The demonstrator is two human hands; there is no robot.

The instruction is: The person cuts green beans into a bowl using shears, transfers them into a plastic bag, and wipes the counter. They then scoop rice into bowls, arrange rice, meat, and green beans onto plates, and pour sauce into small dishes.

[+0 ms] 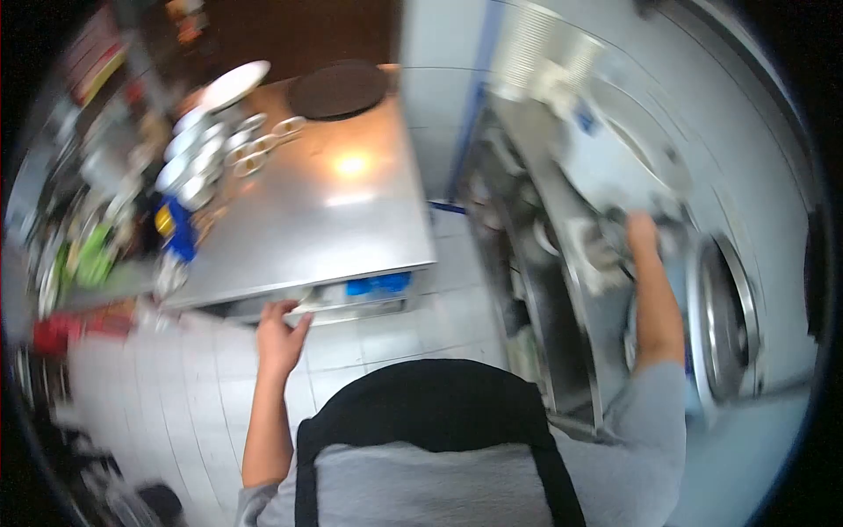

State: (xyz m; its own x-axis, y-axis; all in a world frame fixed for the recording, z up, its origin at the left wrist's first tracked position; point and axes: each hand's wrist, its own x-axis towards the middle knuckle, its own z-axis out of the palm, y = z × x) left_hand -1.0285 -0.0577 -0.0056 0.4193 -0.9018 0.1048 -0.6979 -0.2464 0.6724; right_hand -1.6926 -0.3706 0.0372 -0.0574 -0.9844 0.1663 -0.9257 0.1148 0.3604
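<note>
My left hand (281, 338) hangs just off the front edge of the steel table (351, 228). Its thumb and fingers are apart, and nothing shows in it. Over on the right, my right hand (643, 233) reaches to the shelf top, between a large white tub (606, 158) and a round cooker with a metal lid (727, 316). Blurred dark and metallic items lie right beside it, on or near a pale cloth (597, 259). Motion blur smears the right fingers, so whether they grip anything cannot be made out.
White cups (204, 158) and small bowls crowd the table's far left, near a white plate (235, 83) and a round dark tray (338, 90). Stacked pale cups (527, 48) stand at the shelf's back. Below, a tiled floor (465, 307) separates table and shelf unit.
</note>
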